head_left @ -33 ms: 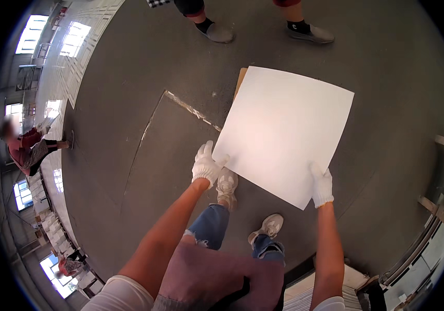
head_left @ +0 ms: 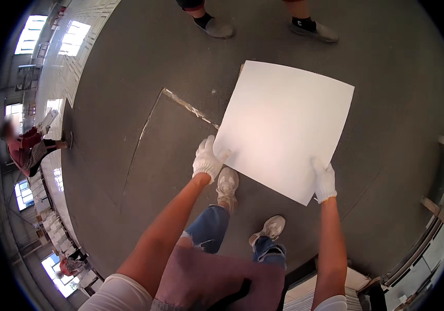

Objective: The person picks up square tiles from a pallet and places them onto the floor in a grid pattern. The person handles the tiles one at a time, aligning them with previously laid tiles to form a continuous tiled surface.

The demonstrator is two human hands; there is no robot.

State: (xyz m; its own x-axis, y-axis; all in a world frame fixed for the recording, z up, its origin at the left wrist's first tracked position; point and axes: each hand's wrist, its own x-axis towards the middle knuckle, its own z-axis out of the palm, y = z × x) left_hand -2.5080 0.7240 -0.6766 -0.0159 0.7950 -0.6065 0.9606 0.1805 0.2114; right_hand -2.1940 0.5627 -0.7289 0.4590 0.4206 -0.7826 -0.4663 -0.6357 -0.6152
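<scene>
A large, plain white square panel point(head_left: 286, 124) is held out in front of me over the grey floor. My left hand point(head_left: 210, 159), in a white knit glove, grips its near left corner, with the thumb on top and the other fingers along the edge. At the right edge, close to the near corner, my gloved right hand point(head_left: 324, 179) has its thumb on the face and its fingers out of sight below. A thin brown edge point(head_left: 241, 70) peeks out at the panel's far left corner; what it belongs to is hidden.
Across from me stand another person's feet in grey shoes point(head_left: 216, 27). My own light shoes point(head_left: 227, 184) are below the panel. A cracked seam point(head_left: 188, 106) marks the floor. Far left, a person point(head_left: 27, 145) stands near a glossy white surface point(head_left: 58, 57). Wooden supports point(head_left: 438, 212) line the right.
The panel has moved slightly away from me with both hands on it, and less of the brown edge shows. The person at far left now has a pale flat piece raised.
</scene>
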